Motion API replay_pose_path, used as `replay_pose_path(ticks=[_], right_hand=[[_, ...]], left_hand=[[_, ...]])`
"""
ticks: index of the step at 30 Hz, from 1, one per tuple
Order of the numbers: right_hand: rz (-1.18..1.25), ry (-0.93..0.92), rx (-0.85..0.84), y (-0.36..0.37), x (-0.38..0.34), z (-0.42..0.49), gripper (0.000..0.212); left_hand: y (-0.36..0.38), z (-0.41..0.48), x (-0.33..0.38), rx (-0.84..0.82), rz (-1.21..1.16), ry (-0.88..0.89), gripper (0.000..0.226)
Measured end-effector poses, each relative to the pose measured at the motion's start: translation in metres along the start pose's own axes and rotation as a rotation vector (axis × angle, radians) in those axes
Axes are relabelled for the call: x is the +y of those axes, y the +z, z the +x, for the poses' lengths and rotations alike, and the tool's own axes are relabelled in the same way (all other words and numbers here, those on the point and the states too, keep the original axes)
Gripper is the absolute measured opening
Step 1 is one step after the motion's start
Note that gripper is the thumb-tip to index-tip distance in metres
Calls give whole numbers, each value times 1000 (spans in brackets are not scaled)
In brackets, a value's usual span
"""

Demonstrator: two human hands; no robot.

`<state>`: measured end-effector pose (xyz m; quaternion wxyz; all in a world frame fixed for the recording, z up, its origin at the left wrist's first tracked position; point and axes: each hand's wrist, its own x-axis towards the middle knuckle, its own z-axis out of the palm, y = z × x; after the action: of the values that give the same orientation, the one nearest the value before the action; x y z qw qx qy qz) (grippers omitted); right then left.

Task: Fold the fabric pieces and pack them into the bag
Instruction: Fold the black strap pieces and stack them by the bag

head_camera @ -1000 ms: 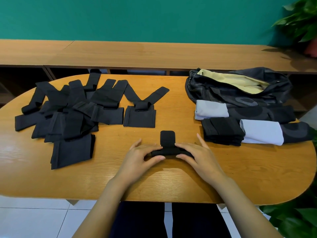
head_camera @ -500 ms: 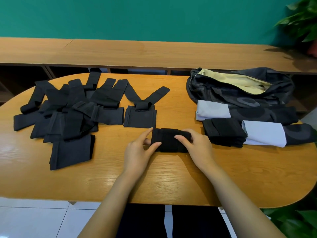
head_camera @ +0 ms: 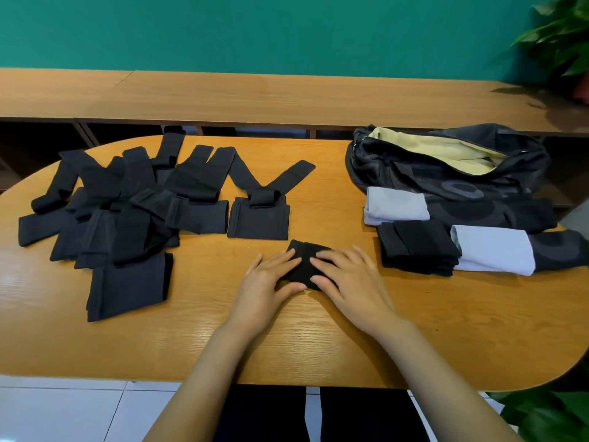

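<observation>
A small folded black fabric piece (head_camera: 305, 261) lies at the middle of the oval wooden table (head_camera: 318, 339). My left hand (head_camera: 266, 287) and my right hand (head_camera: 349, 282) both lie flat on it with straight fingers, pressing it down. A heap of unfolded black fabric pieces (head_camera: 127, 208) covers the table's left side, and one more piece with two straps (head_camera: 259, 216) lies just beyond my hands. A stack of folded black pieces (head_camera: 417, 245) sits to the right. The dark bag (head_camera: 446, 167) with a pale yellow lining lies open at the back right.
Grey and dark patterned folded cloths (head_camera: 492, 248) lie in front of the bag. A long wooden bench (head_camera: 287, 97) runs behind the table against a green wall. Potted plants stand at the upper right (head_camera: 561, 36) and lower right (head_camera: 548, 416).
The piece's strap was rolled up into a compact fold. My hands went from pinching its ends to lying flat on top of it.
</observation>
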<state>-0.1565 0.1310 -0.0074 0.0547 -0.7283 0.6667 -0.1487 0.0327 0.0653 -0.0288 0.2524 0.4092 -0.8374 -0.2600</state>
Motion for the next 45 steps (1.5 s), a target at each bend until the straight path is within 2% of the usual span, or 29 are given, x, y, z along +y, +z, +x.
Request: replay_pose_path(ticks=[2, 6, 10, 14, 17, 20, 23, 27, 30, 34, 36, 38, 43, 45], right_hand=[[-21, -2, -54, 2, 3, -5, 70], [17, -17, -46, -2, 8, -7, 62], [-32, -74, -38, -6, 8, -9, 65], [-204, -133, 163, -1, 4, -10, 47], [-144, -147, 305, -3, 2, -10, 36], [-96, -153, 405, -15, 7, -8, 35], [-67, -149, 509, -36, 22, -7, 35], [-124, -71, 633, -63, 67, -14, 38], [-193, 48, 602, -71, 103, -26, 40], [-185, 159, 384, -65, 128, -46, 35], [-155, 217, 276, -62, 128, -52, 53], [-172, 221, 248, -59, 125, -54, 68], [-205, 232, 184, -50, 119, -54, 71], [-206, 244, 191, -49, 118, -54, 70]], left_hand=[[-1, 0, -2, 0, -13, 6, 57], [-3, -1, -1, 23, 2, 37, 52], [-4, -5, 5, 78, 57, 64, 55], [-2, -8, 14, 190, 106, 93, 55], [-1, -8, 21, 276, 107, 113, 53], [0, -4, 29, 342, 29, 98, 57], [3, 3, 39, 336, -82, 34, 61], [12, 13, 53, 265, -149, -36, 55], [25, 23, 68, 167, -263, -101, 60], [47, 42, 98, -12, -466, -177, 52], [59, 51, 110, -98, -536, -219, 53], [70, 58, 120, -158, -597, -231, 56], [85, 67, 127, -210, -668, -235, 69], [82, 66, 123, -212, -670, -217, 60]])
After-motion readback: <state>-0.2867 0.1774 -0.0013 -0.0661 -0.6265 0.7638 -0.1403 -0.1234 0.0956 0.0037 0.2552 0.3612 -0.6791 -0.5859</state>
